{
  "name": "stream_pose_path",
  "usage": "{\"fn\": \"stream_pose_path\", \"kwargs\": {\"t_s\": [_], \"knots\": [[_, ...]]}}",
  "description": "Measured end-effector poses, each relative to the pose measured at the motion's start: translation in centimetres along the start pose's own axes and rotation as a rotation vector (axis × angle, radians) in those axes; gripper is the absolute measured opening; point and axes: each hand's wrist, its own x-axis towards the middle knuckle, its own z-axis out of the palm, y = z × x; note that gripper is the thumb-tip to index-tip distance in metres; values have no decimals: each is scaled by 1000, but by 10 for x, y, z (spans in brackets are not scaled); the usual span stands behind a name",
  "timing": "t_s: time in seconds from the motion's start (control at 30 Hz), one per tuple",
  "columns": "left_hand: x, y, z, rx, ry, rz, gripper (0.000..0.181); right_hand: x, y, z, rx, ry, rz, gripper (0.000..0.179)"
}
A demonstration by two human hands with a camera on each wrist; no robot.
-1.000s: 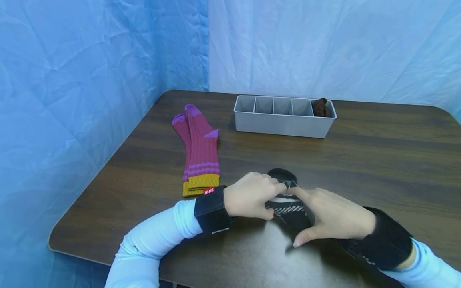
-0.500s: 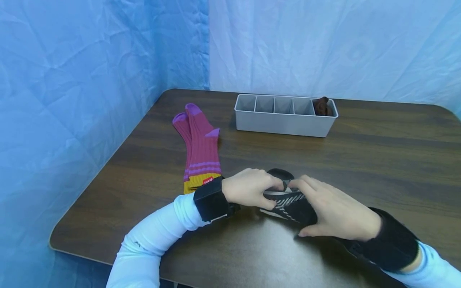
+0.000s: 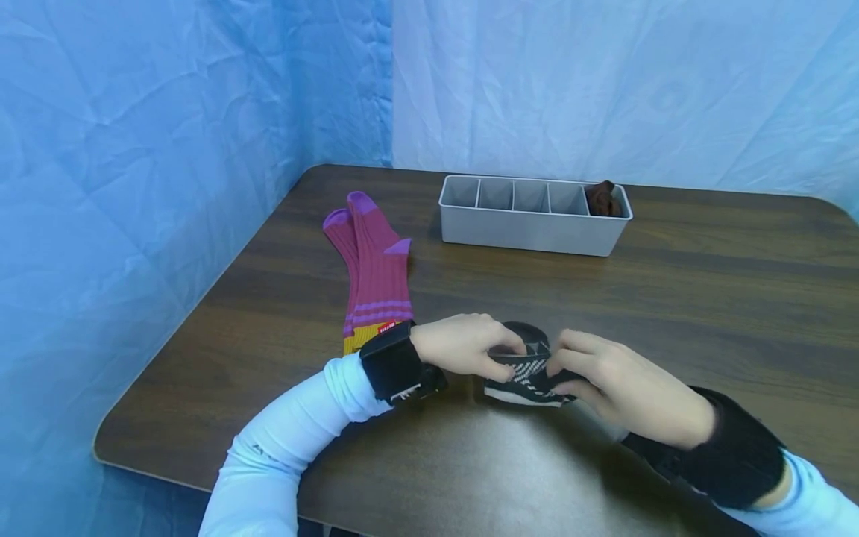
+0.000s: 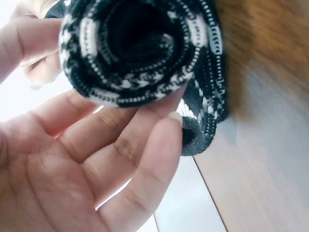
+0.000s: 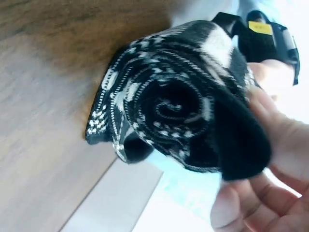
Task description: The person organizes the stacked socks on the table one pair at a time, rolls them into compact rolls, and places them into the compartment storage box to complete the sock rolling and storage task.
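Note:
Between the two hands, on the near part of the table, is a pair of black-and-white patterned socks (image 3: 526, 388), partly rolled up. The left hand (image 3: 466, 344) grips the roll's left end with curled fingers and thumb. In the left wrist view the roll (image 4: 128, 92) shows its spiral end above the fingertips. At the other end, the right hand (image 3: 614, 380) holds the roll with bent fingers. In the right wrist view a black flap (image 5: 241, 140) of sock sticks out beside the coil, near the right thumb. The toe part lies on the far side of the roll.
Burgundy socks (image 3: 379, 276) with purple toes and mustard cuffs lie flat at the left, their cuffs partly behind the left wristband. A grey divided box (image 3: 526, 231) stands at the back, with a brown bundle (image 3: 602, 200) in its rightmost compartment. Blue sheeting (image 3: 201, 149) borders the table.
The black-and-white roll has turned and grown more compact, with a pale band now along its near side. The right hand's fingers have closed in on its right end; the left hand has shifted slightly.

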Motion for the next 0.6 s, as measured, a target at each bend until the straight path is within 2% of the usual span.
{"fn": "stream_pose_path", "kwargs": {"t_s": [0.13, 0.3, 0.43, 0.5, 0.6], "knots": [[1, -5, -1, -41, -34, 28, 30, 5, 4, 0, -28, -17, -21, 20], [5, -17, 0, -131, -63, 45, 27, 13, 12, 1, -27, -59, 48, 23], [6, -20, 1, -201, -47, 20, 23, 18, 12, 0, -58, -22, 42, 26], [5, -18, 0, -191, -21, 8, 20, 19, 8, -1, -88, 14, 9, 25], [3, -13, -3, -115, 23, -13, 20, 19, 0, 0, -150, 29, -10, 23]]}}
